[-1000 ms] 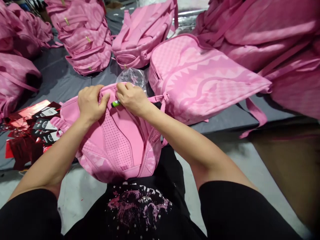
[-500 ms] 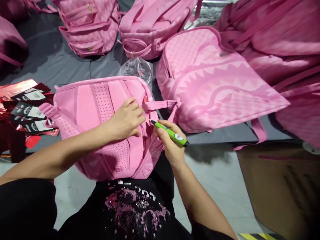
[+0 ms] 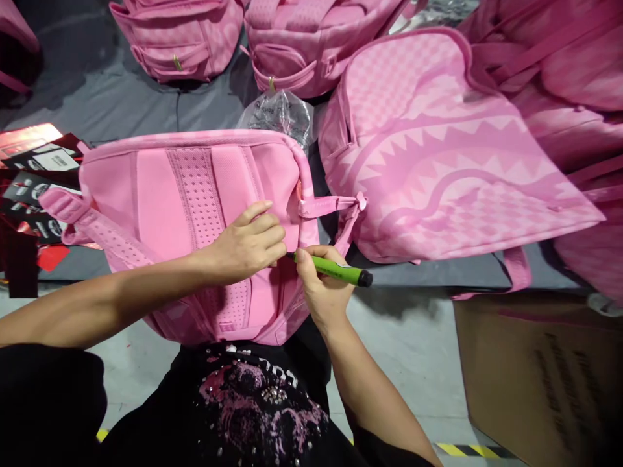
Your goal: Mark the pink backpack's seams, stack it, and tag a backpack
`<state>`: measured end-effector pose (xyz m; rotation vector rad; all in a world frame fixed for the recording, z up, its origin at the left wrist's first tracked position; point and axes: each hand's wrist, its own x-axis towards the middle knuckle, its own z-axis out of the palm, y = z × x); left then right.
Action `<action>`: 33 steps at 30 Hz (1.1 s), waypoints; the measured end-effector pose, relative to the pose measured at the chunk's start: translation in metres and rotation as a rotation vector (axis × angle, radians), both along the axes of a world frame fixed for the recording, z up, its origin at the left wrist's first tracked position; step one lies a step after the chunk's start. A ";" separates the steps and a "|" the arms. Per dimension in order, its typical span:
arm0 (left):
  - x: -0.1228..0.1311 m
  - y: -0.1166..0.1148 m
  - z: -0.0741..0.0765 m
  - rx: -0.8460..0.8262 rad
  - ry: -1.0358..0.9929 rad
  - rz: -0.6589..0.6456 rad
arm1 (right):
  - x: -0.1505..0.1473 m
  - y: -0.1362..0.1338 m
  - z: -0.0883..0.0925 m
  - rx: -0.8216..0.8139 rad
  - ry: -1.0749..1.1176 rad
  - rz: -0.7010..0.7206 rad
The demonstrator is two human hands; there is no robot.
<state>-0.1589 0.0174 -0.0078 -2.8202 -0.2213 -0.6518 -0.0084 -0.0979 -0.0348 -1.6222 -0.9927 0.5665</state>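
Observation:
A pink backpack (image 3: 160,194) lies back-panel up on the grey table edge, its lower part hanging toward my lap. My left hand (image 3: 248,240) rests on its padded back near the right seam, fingers curled and pressing the fabric. My right hand (image 3: 321,285) grips a green marker (image 3: 335,270) like a pen, its tip touching the backpack's right side right beside my left fingers. A pink strap (image 3: 331,206) runs off the backpack to the right.
A large flat pink bag with a zigzag pattern (image 3: 438,149) lies right of the backpack. More pink backpacks (image 3: 180,39) fill the far table. A crumpled clear plastic bag (image 3: 280,111) sits behind. Red and black tags (image 3: 34,188) lie left. A brown cardboard box (image 3: 540,370) stands lower right.
My hands left the backpack's top edge. My left hand slid down onto the back panel, and my right hand drew the green marker out and brought its tip to the right seam.

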 end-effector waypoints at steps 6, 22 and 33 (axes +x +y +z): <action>0.000 0.000 -0.003 0.009 -0.006 0.019 | 0.000 0.000 -0.002 0.032 -0.032 -0.015; -0.003 -0.007 0.001 0.001 -0.032 0.007 | 0.002 -0.006 0.001 -0.013 -0.006 0.033; -0.008 -0.019 0.011 -0.018 0.055 0.052 | 0.007 -0.013 0.007 -0.013 -0.024 0.066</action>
